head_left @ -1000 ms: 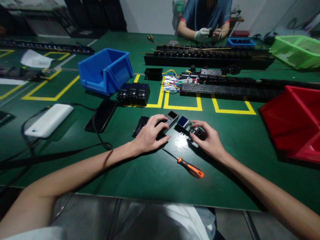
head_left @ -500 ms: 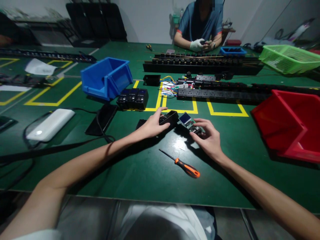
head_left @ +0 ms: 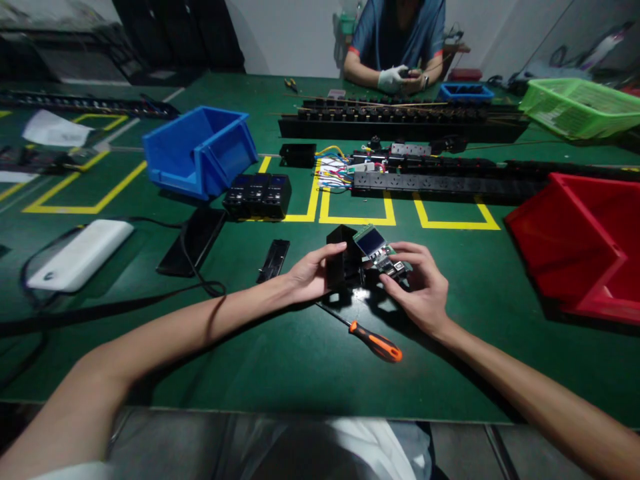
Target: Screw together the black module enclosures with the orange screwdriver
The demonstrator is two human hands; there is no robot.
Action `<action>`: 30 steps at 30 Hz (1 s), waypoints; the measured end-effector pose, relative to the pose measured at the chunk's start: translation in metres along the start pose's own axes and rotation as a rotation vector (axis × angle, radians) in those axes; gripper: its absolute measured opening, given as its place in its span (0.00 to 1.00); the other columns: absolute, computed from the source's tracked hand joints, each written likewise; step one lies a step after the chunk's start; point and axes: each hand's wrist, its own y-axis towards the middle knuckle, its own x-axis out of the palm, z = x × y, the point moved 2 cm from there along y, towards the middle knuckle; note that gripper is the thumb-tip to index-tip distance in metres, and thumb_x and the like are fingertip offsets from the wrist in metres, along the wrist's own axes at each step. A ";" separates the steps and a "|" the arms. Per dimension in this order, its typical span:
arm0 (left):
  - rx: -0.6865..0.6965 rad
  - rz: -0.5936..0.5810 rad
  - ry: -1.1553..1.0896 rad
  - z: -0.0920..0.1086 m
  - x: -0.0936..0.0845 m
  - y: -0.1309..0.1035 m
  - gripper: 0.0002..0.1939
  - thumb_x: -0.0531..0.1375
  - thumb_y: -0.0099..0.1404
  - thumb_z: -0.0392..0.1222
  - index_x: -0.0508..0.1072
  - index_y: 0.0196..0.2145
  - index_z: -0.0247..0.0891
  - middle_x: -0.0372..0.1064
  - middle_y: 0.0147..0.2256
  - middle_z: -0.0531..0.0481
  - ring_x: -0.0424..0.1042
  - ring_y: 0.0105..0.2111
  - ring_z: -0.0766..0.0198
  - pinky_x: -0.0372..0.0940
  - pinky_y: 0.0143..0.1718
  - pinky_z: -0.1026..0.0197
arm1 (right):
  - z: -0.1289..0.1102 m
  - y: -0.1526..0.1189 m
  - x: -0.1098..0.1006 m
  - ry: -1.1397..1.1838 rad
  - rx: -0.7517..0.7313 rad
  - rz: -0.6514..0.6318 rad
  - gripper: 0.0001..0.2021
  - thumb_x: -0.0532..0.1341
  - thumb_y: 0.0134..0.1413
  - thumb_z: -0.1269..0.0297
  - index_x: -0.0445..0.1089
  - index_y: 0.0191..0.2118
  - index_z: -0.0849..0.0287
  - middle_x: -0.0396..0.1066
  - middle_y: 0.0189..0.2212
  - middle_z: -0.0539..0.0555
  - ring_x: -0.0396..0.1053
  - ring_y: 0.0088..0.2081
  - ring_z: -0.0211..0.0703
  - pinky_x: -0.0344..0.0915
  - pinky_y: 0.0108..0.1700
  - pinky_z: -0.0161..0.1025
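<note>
My left hand [head_left: 317,270] is closed around a black plastic housing [head_left: 343,257], tilted up above the table. Between the fingers of my right hand [head_left: 423,283] is a circuit board [head_left: 383,253] with a small dark screen at its upper end. The board's left edge is close against the housing; whether they touch I cannot tell. Below both hands lies a screwdriver [head_left: 375,340] with an orange and black handle, its shaft pointing toward my left hand. A flat black plastic piece [head_left: 273,261] rests on the table left of my left hand.
Three black modules [head_left: 257,195] sit beside a blue bin [head_left: 200,150]. A red bin [head_left: 580,247] stands at the right. Black socket strips [head_left: 440,185] with coloured wires lie further back. A white power bank [head_left: 80,255] and a phone [head_left: 193,241] are at the left. Opposite sits a co-worker [head_left: 397,47].
My left hand has turned the black housing more upright and brought it beside the board. The flat black piece now shows clear of my hand. My right hand has tilted the board slightly.
</note>
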 end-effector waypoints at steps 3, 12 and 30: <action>-0.024 -0.022 0.006 -0.003 -0.003 0.001 0.17 0.62 0.66 0.45 0.76 0.47 0.31 0.80 0.40 0.39 0.79 0.44 0.54 0.66 0.55 0.48 | 0.002 -0.001 0.003 0.055 0.082 -0.009 0.15 0.69 0.52 0.69 0.72 0.46 0.53 0.70 0.49 0.57 0.69 0.53 0.51 0.68 0.55 0.52; 0.001 -0.024 0.049 -0.002 -0.004 -0.003 0.18 0.65 0.64 0.38 0.73 0.52 0.34 0.78 0.46 0.40 0.79 0.43 0.56 0.69 0.54 0.48 | 0.005 -0.003 0.002 0.033 0.159 -0.011 0.20 0.68 0.55 0.68 0.71 0.54 0.50 0.73 0.48 0.55 0.71 0.51 0.49 0.70 0.54 0.49; -0.057 -0.077 0.047 -0.005 -0.010 -0.004 0.22 0.68 0.63 0.40 0.71 0.53 0.34 0.76 0.48 0.38 0.78 0.43 0.55 0.71 0.48 0.53 | -0.004 0.001 -0.003 -0.128 0.070 -0.179 0.19 0.61 0.62 0.73 0.73 0.55 0.48 0.75 0.49 0.57 0.73 0.50 0.51 0.71 0.52 0.52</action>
